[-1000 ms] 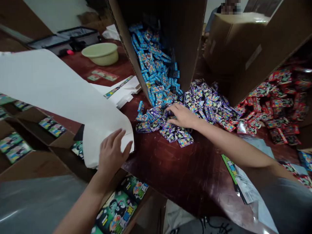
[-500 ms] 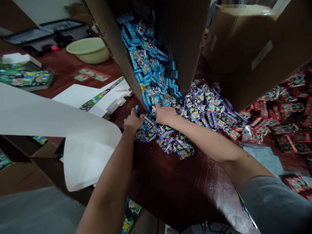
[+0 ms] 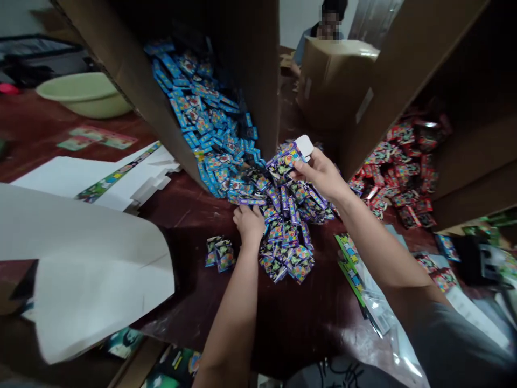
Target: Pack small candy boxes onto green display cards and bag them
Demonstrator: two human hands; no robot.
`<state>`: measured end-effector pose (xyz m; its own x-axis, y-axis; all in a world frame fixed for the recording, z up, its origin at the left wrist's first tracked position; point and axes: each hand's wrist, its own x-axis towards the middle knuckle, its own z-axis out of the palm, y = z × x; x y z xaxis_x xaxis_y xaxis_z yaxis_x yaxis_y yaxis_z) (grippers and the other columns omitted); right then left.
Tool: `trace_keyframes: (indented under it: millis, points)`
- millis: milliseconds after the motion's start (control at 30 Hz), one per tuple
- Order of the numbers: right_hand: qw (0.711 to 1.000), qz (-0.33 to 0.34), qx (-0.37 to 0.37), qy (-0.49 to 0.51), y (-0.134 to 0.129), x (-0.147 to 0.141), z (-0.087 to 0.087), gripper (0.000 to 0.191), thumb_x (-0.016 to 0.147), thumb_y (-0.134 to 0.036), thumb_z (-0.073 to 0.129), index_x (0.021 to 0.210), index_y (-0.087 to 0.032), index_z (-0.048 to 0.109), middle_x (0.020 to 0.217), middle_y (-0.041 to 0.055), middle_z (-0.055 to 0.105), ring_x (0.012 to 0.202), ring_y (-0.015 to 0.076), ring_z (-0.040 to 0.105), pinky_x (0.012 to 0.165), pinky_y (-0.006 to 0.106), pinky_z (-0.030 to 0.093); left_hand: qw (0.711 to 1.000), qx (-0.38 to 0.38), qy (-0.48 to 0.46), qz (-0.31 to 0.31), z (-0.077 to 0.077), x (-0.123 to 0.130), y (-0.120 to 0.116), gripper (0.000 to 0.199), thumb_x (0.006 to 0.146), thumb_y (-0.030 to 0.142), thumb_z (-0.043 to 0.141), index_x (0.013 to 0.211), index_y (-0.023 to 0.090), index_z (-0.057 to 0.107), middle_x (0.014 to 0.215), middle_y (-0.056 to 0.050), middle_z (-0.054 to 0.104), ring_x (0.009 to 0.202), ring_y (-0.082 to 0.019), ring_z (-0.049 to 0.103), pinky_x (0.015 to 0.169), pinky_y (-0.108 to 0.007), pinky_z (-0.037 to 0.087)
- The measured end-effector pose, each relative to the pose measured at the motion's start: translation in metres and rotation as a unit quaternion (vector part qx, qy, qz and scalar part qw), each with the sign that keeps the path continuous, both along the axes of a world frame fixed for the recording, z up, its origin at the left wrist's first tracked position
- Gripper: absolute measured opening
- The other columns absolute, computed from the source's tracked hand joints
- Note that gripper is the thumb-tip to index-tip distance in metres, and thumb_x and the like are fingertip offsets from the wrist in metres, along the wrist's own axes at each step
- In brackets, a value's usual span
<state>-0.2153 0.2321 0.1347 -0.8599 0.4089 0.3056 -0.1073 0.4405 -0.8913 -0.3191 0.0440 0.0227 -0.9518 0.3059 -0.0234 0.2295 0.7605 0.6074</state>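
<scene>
My right hand (image 3: 319, 175) pinches a small purple printed box (image 3: 283, 160) with a white flap (image 3: 304, 145) sticking up at one end. It is raised just above a heap of small purple packets (image 3: 286, 237) on the dark red table. Down at the heap's left edge, my left hand (image 3: 249, 223) has its fingers curled against the packets; what they grip, if anything, is hidden. Blue packets (image 3: 210, 124) spill from a tipped cardboard box (image 3: 117, 81) right behind the left hand. A few loose packets (image 3: 220, 253) lie left of my left wrist.
Red packets (image 3: 398, 167) spill from another cardboard box (image 3: 464, 134) at right. White card sheets (image 3: 105, 269) and a pale green basin (image 3: 84, 94) are at left. Green printed strips (image 3: 351, 267) lie by my right forearm. A person (image 3: 323, 29) is behind a closed carton (image 3: 339, 70).
My view has turned right. My right hand has lifted off the heap and holds up the box with the white flap. A small blue piece at my left fingertips no longer shows; that hand is at the heap.
</scene>
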Motion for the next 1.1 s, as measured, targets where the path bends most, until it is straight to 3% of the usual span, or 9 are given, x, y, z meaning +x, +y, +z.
trace_keyframes:
  millis: [167,267,333,467,600,800,933,1033,1100]
  points:
    - [0.999,0.032,-0.041,-0.012,-0.016,0.082,0.003,0.077,0.08,-0.076,0.083,0.121,-0.03,0.037,0.089,-0.0041,0.062,0.077,0.0174,0.065,0.072,0.034,0.057,0.984,0.161,0.069,-0.031,0.045,0.044,-0.02,0.057,0.108,0.038,0.048,0.158,0.013,0.049,0.174,-0.027,0.035,0.159,-0.043,0.041,0.126,-0.063,0.04]
    - [0.999,0.03,-0.039,0.0,-0.038,0.127,-0.006,0.063,0.086,-0.065,0.085,0.106,-0.03,0.036,0.088,-0.0055,0.062,0.075,0.0155,0.068,0.068,0.031,0.057,0.905,0.383,0.014,-0.184,0.068,0.087,-0.043,0.06,0.096,0.047,0.074,0.148,0.023,0.056,0.16,-0.019,0.057,0.14,-0.033,0.063,0.119,-0.052,0.052]
    - [0.999,0.009,-0.02,0.026,-0.055,0.152,-0.013,0.057,0.089,-0.06,0.085,0.103,-0.03,0.039,0.092,-0.004,0.066,0.076,0.015,0.072,0.067,0.03,0.06,0.862,0.441,-0.07,-0.24,0.074,0.116,-0.052,0.056,0.087,0.043,0.086,0.134,0.024,0.062,0.135,-0.013,0.073,0.121,-0.028,0.075,0.112,-0.047,0.058]
    - [0.987,-0.036,0.129,0.086,-0.084,0.189,-0.021,0.032,0.101,-0.044,0.078,0.109,-0.028,0.052,0.103,0.0012,0.078,0.094,0.0176,0.081,0.082,0.034,0.067,0.858,0.451,-0.069,-0.238,0.057,0.152,-0.063,0.042,0.087,0.029,0.087,0.122,0.024,0.064,0.115,-0.007,0.077,0.101,-0.022,0.08,0.098,-0.04,0.067]
    - [0.962,0.022,0.237,0.137,-0.093,0.215,-0.025,0.013,0.106,-0.027,0.071,0.107,-0.026,0.058,0.117,0.0047,0.082,0.109,0.0158,0.082,0.091,0.032,0.069,0.83,0.424,0.171,-0.319,0.04,0.16,-0.08,0.043,0.085,0.009,0.085,0.119,0.028,0.066,0.118,-0.003,0.075,0.105,-0.02,0.08,0.089,-0.034,0.069]
    - [0.94,0.064,0.271,0.196,-0.091,0.239,-0.031,0.011,0.109,-0.017,0.062,0.112,-0.025,0.056,0.127,0.0091,0.08,0.118,0.0174,0.08,0.094,0.033,0.071,0.779,0.384,0.295,-0.398,0.057,0.177,-0.088,0.043,0.086,-0.005,0.074,0.115,0.025,0.066,0.121,-0.004,0.077,0.107,-0.017,0.081,0.092,-0.029,0.069]
    - [0.945,0.062,0.267,0.178,-0.088,0.239,-0.025,0.017,0.106,-0.034,0.072,0.11,-0.026,0.057,0.12,0.0065,0.081,0.108,0.016,0.082,0.089,0.032,0.07,0.817,0.367,0.259,-0.361,0.056,0.182,-0.094,0.041,0.088,0.003,0.078,0.12,0.027,0.068,0.117,-0.003,0.079,0.102,-0.017,0.081,0.09,-0.03,0.069]
    - [0.956,0.057,0.237,0.166,-0.078,0.208,-0.017,0.03,0.102,-0.048,0.076,0.111,-0.025,0.058,0.12,0.0085,0.08,0.109,0.0192,0.08,0.092,0.036,0.068,0.879,0.393,0.155,-0.223,0.044,0.173,-0.109,0.037,0.093,0.015,0.08,0.127,0.025,0.068,0.115,-0.004,0.08,0.102,-0.018,0.08,0.089,-0.03,0.068]
    - [0.96,0.054,0.232,0.15,-0.069,0.162,-0.013,0.023,0.107,-0.044,0.07,0.113,-0.024,0.06,0.119,0.0091,0.079,0.112,0.0205,0.077,0.097,0.039,0.064,0.888,0.442,0.049,-0.117,0.032,0.164,-0.121,0.039,0.095,0.025,0.08,0.132,0.026,0.066,0.116,-0.005,0.079,0.102,-0.017,0.08,0.088,-0.028,0.066]
